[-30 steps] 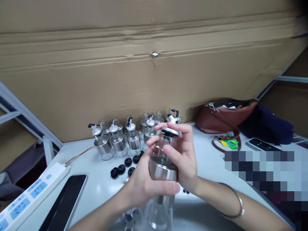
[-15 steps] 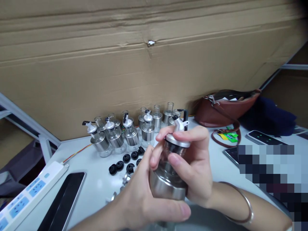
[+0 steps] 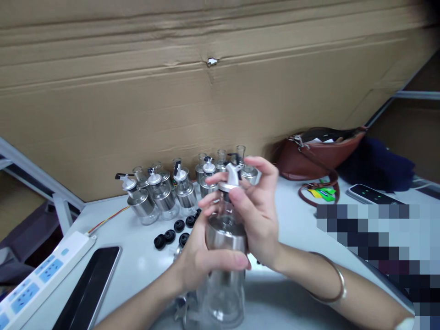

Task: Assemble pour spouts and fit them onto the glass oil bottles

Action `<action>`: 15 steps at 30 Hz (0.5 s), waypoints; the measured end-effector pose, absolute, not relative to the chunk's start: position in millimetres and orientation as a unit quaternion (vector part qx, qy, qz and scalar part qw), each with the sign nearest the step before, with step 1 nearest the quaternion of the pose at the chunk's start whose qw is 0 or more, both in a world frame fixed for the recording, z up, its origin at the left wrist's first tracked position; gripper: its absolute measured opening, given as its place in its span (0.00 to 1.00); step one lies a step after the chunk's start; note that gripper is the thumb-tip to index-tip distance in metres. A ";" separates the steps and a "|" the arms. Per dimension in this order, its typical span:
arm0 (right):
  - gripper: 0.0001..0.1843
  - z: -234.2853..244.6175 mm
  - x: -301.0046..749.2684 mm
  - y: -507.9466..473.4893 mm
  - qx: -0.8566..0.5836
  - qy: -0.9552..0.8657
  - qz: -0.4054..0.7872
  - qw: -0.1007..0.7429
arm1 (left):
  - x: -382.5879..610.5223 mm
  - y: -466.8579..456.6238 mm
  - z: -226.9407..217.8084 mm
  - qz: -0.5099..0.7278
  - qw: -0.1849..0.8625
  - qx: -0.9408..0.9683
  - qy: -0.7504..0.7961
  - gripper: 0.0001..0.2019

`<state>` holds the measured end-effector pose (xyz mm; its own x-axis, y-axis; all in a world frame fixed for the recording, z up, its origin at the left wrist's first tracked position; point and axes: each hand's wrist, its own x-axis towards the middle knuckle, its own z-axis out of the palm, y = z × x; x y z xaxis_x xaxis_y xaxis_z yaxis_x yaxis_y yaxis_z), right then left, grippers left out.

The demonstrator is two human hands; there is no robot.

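Note:
A glass oil bottle (image 3: 227, 293) with a steel sleeve stands upright in front of me, its clear base low in the view. My left hand (image 3: 206, 256) wraps round the sleeve, thumb across the front. At the neck, a silvery pour spout (image 3: 233, 175) with a dark flap is seated on top. My right hand (image 3: 259, 215) holds the spout's collar with thumb and fingers, while its index finger is raised behind. Part of that grip is hidden. Just left of my hands lie several black rubber stoppers (image 3: 169, 236) and some metal spout pieces, partly covered by my left arm.
Behind stand several similar bottles (image 3: 187, 197), the front ones with spouts fitted. A power strip (image 3: 44, 275) and a black phone (image 3: 90, 286) lie at left. On the right are a brown bag (image 3: 319, 158), a dark blue cloth item (image 3: 376, 162) and a white device (image 3: 371, 195). Cardboard (image 3: 172, 105) rises behind.
The bottle and both hands have shifted left and away from me, showing more of the glass base. My right index finger has lifted off the spout.

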<state>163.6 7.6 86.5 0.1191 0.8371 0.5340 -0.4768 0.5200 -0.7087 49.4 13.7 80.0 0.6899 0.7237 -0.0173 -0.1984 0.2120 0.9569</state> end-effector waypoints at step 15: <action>0.28 79.9 174.0 41.9 -0.276 -0.488 0.519 0.645 | 55.7 24.4 60.0 0.312 0.752 0.498 0.298 0.36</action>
